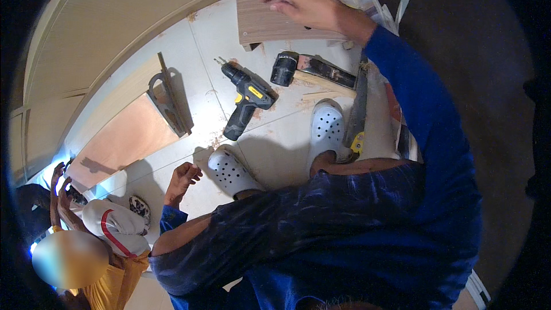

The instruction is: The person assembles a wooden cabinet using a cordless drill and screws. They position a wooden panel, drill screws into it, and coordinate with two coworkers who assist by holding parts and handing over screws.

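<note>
Our right hand (314, 8) hung at full reach with its fingers loosely bent and parted from the thumb; whether they touched the surface beneath, we could not tell. Our left hand (182, 180) was half curled above the floor, and we could not see whether its fingers pinched anything.

Largest around us was the pale wooden cabinet-like panelling (86, 34), curving away to the left of the right hand and ahead of the left. White floor tiles (204, 46), scattered with reddish dust, spread between both hands. Beyond our left hand crouched a co-worker in a yellow top and white trousers (109, 227). Ahead and left of that hand we had a flat reddish-tan wooden board (123, 138). Directly under our right hand lay the greyish-brown wood-grain panel (258, 26).

Nearer to us than the right hand, off to its right, lay the long grey-bladed handsaw with a yellow-and-black handle (358, 112). Between our hands, the black-and-grey cordless drill with yellow accents (248, 100) rested on its side. We wore white perforated clogs (327, 126), one just beside the left hand. Below the right hand sat a stubby black cylinder (284, 69). Smallest was the slim metal bit (220, 61) at the drill's nose.
</note>
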{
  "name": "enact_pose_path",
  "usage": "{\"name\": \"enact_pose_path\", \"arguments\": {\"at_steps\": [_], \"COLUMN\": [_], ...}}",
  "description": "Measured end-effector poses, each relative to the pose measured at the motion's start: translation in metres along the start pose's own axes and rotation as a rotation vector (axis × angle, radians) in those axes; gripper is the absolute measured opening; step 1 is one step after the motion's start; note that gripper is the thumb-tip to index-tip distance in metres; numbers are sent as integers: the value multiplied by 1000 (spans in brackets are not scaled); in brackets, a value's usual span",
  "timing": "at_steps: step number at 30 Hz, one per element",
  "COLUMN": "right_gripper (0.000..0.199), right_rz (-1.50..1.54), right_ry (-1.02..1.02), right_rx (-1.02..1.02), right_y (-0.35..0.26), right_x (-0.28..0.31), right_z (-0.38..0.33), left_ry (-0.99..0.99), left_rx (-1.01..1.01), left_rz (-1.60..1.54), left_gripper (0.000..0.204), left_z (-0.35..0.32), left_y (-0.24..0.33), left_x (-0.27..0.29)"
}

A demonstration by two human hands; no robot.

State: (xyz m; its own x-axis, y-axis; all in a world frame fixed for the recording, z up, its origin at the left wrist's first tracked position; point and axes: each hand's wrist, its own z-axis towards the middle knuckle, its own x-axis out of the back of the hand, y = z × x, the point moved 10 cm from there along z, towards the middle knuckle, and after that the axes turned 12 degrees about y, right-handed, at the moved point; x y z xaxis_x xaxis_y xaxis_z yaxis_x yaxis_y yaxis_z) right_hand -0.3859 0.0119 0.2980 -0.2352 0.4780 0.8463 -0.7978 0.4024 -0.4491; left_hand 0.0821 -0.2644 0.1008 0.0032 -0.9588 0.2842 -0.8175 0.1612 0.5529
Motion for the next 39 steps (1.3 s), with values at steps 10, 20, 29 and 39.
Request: {"name": "enact_pose_path", "arguments": {"at_steps": [10,20,29,39], "right_gripper": [53,63,47,28], "right_rz": [-206,-561,125,-26], "right_ry": [-141,-316,-410,-423], "right_rx": [70,138,72,-497], "right_y": [-1,-61,-118,47], "right_x": [-68,-137,-147,-102], "right_z": [-129,-189,-296,-326], "left_ry": [-20,14,17,28], "left_rx": [19,12,50,35], "left_rz": [-11,48,9,14], "left_gripper": [45,48,51,54], "left_z": [6,10,6,11], "left_y": [1,23,14,13], "left_x": [-7,-10,-13,-14]}}
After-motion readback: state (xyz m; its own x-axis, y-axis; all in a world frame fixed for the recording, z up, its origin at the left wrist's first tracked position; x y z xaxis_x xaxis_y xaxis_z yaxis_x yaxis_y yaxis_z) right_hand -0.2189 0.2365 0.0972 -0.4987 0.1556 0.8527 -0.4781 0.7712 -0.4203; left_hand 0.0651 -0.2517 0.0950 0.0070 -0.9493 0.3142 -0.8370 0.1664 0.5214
